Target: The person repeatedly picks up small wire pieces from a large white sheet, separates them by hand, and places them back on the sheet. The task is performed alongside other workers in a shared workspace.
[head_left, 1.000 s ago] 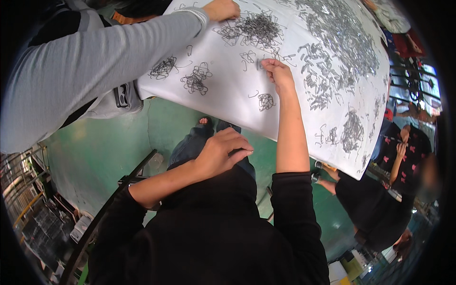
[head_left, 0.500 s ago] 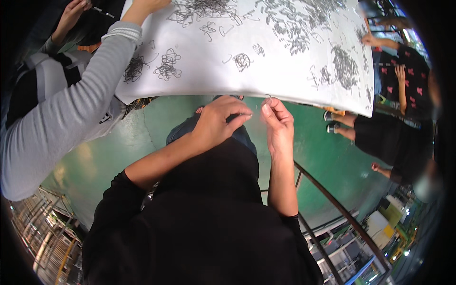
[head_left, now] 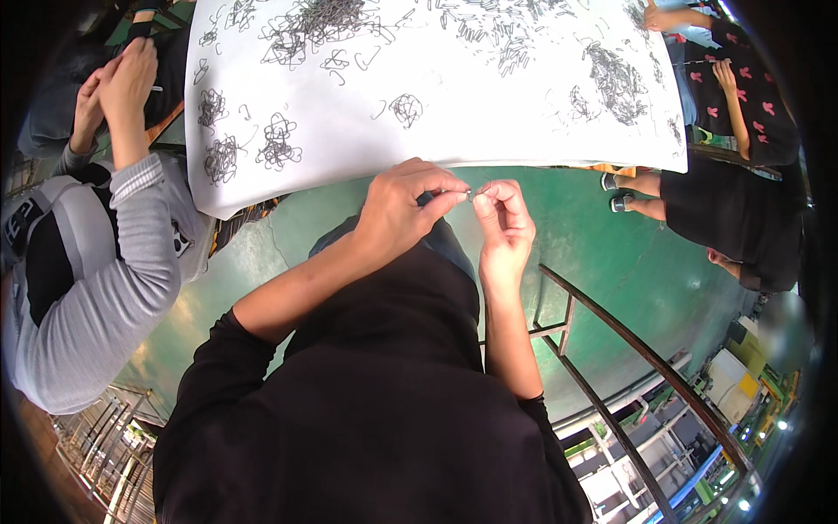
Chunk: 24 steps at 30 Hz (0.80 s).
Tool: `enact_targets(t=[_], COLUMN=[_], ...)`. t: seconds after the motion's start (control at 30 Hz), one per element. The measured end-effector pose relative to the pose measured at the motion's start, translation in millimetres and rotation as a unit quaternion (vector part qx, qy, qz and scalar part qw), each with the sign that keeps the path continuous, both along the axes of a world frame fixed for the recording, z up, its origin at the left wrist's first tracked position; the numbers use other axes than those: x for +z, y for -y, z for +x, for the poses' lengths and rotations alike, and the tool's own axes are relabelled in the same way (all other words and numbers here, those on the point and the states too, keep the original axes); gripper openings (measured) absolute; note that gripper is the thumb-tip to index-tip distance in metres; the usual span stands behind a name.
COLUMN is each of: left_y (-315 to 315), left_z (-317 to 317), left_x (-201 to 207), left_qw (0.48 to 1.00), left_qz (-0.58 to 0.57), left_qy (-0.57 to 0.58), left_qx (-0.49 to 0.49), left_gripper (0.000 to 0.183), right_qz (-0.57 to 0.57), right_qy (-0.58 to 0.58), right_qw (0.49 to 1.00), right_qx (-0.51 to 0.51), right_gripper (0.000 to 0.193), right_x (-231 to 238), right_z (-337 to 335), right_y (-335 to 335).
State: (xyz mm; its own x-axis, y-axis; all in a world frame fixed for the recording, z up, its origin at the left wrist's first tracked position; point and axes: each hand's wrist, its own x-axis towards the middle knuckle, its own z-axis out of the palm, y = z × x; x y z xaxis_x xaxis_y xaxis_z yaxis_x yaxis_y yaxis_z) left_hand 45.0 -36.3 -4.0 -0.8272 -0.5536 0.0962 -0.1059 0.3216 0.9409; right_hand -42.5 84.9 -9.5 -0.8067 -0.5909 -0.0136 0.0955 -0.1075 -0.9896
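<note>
Just beyond the table's near edge, over my lap, my left hand (head_left: 406,208) is closed in a pinch, its thumb and forefinger pointing right. Facing it, my right hand (head_left: 504,223) is also pinched. A tiny metal wire piece (head_left: 470,193) shows between the two sets of fingertips, which almost meet; its exact shape is too small to tell. On the white-covered table (head_left: 489,131) lie heaps of bent dark wire hooks. Closest to my hands is a small round pile of wire hooks (head_left: 406,110).
A larger heap (head_left: 323,26) of wire pieces lies farther back, with short pieces (head_left: 502,35) scattered beside it. At left, a co-worker in a grey sleeve (head_left: 131,279) holds both hands together. Another person (head_left: 742,96) stands at the right end. A metal frame (head_left: 637,358) stands to my right.
My two hands have come closer, their fingertips now nearly touching at the wire piece. The grey-sleeved co-worker's arm has drawn back from the table. My view has shifted slightly.
</note>
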Motion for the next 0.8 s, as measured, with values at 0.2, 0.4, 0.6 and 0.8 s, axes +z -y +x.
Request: enact_targets(t=[0.2, 0.4, 0.6, 0.8], left_y=[10.7, 106.8, 157.3, 146.3], left_z=[-20.0, -81.0, -139.7, -154.3], left_x=[-14.3, -80.1, -130.0, -126.5], left_qw=[0.997, 0.97, 0.901, 0.877], left_qz=[-0.033, -0.23, -0.406, -0.43], left_qy=[-0.05, 0.021, 0.007, 0.038], left_qx=[-0.054, -0.069, -0.15, -0.212], left_gripper=[0.012, 0.015, 0.019, 0.008], right_qz=[0.014, 0.02, 0.034, -0.009], right_qy=[-0.14, -0.19, -0.191, -0.176], right_qw=[0.989, 0.981, 0.98, 0.984], right_qx=[-0.036, -0.031, -0.035, -0.035], right_gripper=[0.007, 0.008, 0.01, 0.006], right_x=[-7.0, -6.0, -6.3, -9.8], right_z=[-14.6, -27.2, -37.5, -43.4], right_y=[-1.7, -13.3, -15.6, -23.0])
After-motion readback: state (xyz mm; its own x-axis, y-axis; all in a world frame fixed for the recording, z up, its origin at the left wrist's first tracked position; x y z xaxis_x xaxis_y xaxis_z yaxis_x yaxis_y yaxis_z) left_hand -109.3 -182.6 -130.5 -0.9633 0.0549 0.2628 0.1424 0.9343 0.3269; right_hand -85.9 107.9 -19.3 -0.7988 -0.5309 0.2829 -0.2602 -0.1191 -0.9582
